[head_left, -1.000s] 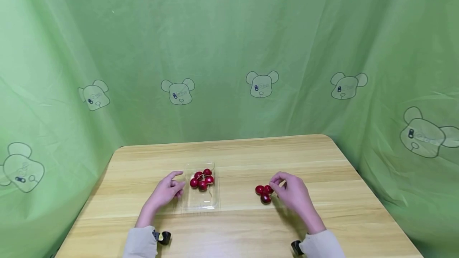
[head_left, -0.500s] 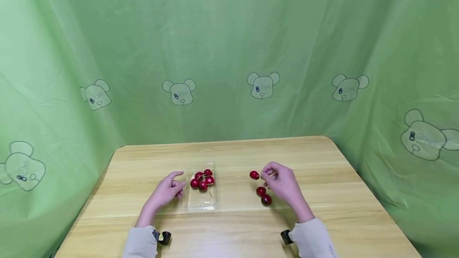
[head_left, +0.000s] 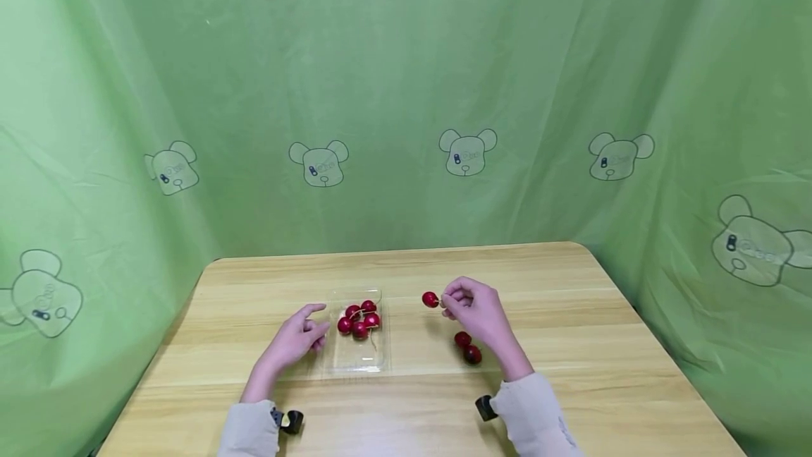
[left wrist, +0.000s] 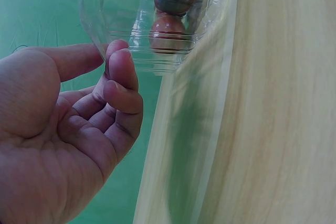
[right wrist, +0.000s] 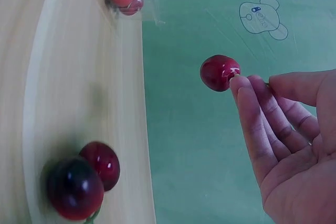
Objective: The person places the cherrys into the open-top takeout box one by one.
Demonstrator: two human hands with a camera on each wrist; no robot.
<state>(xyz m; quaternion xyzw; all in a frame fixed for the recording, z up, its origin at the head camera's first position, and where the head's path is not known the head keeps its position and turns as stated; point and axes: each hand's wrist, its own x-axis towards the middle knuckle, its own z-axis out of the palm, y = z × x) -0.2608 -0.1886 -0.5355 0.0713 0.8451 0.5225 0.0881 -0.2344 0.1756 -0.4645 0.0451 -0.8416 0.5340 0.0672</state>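
Observation:
A red cherry (head_left: 431,300) hangs clear of the table beyond my right hand (head_left: 472,307). Thumb and fingers of that hand pinch the cherry by its stem, as the right wrist view shows. Two cherries (head_left: 467,348) lie side by side on the table below, and one of them (right wrist: 75,188) is darker. My left hand (head_left: 296,336) is at the left side of a clear plastic container (head_left: 354,362), its thumb and curled fingers (left wrist: 123,67) pinching the rim. Inside the container's far half sit several red cherries (head_left: 360,330) with thin stems.
The wooden table (head_left: 425,407) has rounded far corners. A green curtain (head_left: 406,210) printed with bear faces surrounds it on the far side and both flanks. Each wrist carries a small black camera.
My right hand has taken one cherry from the group of three, lifted it and carried it left and away, towards the container. The left hand and container stay in place.

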